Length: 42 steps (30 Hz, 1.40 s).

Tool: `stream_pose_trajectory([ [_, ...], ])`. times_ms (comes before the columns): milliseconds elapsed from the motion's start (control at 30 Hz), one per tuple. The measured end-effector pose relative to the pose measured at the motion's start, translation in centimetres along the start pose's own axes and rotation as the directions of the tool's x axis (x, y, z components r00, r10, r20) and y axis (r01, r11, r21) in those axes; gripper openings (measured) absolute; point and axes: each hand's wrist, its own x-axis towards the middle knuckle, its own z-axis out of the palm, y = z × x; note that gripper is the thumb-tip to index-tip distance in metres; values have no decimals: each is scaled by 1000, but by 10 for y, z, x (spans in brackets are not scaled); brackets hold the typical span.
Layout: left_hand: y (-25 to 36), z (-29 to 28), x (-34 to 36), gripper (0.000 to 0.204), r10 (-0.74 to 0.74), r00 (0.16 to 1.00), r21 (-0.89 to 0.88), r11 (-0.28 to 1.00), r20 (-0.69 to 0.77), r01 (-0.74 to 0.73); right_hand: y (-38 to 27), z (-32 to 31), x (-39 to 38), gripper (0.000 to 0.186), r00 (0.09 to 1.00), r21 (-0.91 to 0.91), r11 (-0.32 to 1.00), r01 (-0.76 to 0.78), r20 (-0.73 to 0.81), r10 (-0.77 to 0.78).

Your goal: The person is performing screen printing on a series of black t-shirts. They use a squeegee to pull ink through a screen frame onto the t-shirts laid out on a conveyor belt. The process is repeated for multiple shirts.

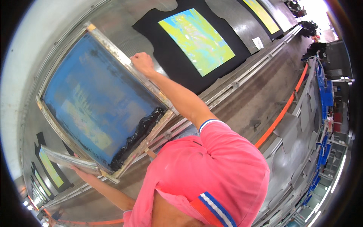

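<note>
A screen-printing frame point(68, 136) with a blue mesh and a worn wooden rim lies over the long metal printing table. Black ink is pooled along the mesh's near right end. My right hand point(142, 62) is closed at the frame's right-hand rail. At the frame's near left corner, my left hand point(82, 173) grips a long flat squeegee point(68, 159); its fingers are partly hidden. To the right of the frame, a black shirt panel point(155, 28) lies flat, bearing a yellow-green and blue print point(197, 41).
More printed black panels point(49, 164) lie down the table to the left, and another print point(264, 16) is at the far right. A metal rail point(245, 77) edges the table. Behind me run an orange strip point(283, 108) and grey sheets point(291, 140).
</note>
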Motion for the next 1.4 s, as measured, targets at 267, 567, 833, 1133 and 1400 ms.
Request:
stream_pose_trajectory([
  [267,7,38,-106,81,-91,980,-149,987,-180,64,-38,-43,3,27,976,73,997,31,211,-46],
  [567,13,55,-146,80,39,952,-10,999,-302,-44,-49,-54,14,27,950,112,994,-14,312,-22],
  [833,16,35,-150,86,0,958,11,1000,-286,3,-41,-64,13,30,934,61,998,18,355,-39],
  [1133,13,27,-77,88,-133,973,-66,990,-190,122,5,-54,17,36,950,-184,944,273,209,-234],
  [1400,-31,-74,151,70,-207,954,-318,909,215,269,1,-49,-59,34,956,-302,936,181,-167,-239],
])
